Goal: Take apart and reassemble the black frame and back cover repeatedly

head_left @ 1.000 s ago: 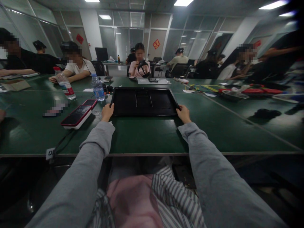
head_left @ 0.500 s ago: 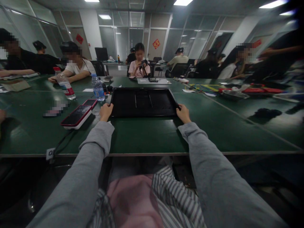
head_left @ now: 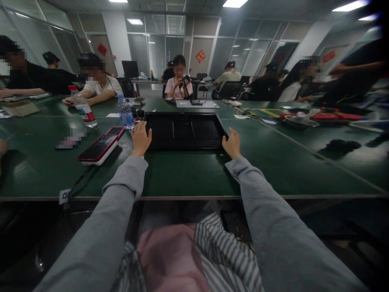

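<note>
A black, shallow rectangular tray (head_left: 161, 136) with a raised rim lies flat on the green table (head_left: 185, 174). Two thin pale lines, perhaps rods, run across its inside on either side of a darker middle part. My left hand (head_left: 141, 140) is at the tray's left end, its fingers spread and the thumb over the near left corner. At the right end, my right hand (head_left: 232, 145) has its fingers raised and apart from the thumb, beside the rim. Whether its fingertips touch the rim is hard to see. Neither hand is wrapped around the tray.
Left of the tray stand a blue-capped water bottle (head_left: 125, 113) and a tilted red-capped bottle (head_left: 85, 109). Nearer lies a red-edged phone (head_left: 99, 148) on a white block with a cable. Bowls, tools and a dark bundle (head_left: 343, 144) lie rightward. Several people sit around.
Both hands have let go of the tray's ends and opened. The left hand has shifted slightly right and up, the right hand slightly left. The tray has barely moved.
</note>
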The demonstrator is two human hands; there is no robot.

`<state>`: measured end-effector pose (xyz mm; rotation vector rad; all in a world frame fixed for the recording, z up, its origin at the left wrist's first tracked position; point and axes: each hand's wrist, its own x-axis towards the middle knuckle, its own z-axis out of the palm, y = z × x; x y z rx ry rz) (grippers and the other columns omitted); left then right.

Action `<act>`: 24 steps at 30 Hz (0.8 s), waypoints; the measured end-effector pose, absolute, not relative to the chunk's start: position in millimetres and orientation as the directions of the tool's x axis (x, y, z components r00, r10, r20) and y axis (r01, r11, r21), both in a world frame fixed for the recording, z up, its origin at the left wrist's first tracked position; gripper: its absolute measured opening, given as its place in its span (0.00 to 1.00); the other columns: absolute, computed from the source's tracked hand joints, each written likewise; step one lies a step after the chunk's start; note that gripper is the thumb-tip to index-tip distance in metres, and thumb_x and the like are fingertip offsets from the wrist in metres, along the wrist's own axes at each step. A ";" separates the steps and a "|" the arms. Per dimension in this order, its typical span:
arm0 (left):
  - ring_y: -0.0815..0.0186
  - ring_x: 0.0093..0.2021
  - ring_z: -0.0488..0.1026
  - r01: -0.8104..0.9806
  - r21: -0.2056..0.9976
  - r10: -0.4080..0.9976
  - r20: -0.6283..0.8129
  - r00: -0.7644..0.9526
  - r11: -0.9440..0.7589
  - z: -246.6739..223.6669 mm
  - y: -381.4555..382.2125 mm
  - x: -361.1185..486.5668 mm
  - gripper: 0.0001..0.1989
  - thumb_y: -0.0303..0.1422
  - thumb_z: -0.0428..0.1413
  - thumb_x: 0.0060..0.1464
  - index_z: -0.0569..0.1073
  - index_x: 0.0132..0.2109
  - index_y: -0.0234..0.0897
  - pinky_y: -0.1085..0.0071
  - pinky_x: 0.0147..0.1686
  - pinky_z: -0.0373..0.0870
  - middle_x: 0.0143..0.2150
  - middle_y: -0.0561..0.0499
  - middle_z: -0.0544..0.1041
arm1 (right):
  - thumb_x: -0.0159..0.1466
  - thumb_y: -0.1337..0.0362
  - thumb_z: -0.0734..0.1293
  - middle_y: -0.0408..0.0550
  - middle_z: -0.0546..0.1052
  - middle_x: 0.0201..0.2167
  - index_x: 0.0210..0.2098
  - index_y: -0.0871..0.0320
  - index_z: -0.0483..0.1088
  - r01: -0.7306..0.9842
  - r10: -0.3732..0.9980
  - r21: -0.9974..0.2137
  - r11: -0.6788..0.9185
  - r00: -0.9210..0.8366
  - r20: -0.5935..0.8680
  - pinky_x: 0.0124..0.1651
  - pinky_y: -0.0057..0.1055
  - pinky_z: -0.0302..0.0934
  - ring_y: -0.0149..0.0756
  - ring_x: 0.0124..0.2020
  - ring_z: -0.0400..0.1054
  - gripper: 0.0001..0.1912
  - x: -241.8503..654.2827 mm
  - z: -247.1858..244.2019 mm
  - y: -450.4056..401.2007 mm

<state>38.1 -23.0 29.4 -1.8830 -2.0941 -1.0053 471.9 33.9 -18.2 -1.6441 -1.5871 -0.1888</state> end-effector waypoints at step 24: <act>0.52 0.74 0.54 0.954 0.226 0.948 0.293 0.124 -0.194 1.6 3.4 47.7 0.28 0.43 0.48 0.69 0.65 0.71 0.41 0.50 0.70 0.54 0.75 0.42 0.60 | 0.72 0.52 0.51 0.71 0.68 0.66 0.76 0.74 0.39 0.951 0.892 -0.226 0.210 -0.092 0.442 0.63 0.56 0.62 0.58 0.64 0.66 0.42 418.7 -20.8 30.1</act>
